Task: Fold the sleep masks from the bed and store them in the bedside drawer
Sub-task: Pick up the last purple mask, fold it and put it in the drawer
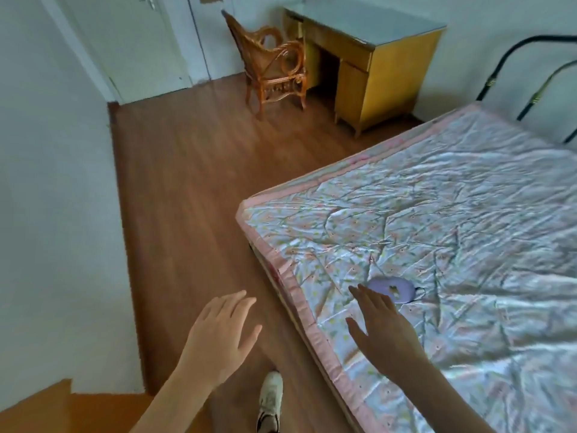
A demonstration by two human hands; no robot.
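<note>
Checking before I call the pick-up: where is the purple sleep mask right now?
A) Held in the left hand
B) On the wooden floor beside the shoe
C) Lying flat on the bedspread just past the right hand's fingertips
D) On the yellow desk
C: the purple sleep mask lies on the bedspread near the bed's corner, just beyond the open right hand, while the left hand hangs open over the floor.
</note>
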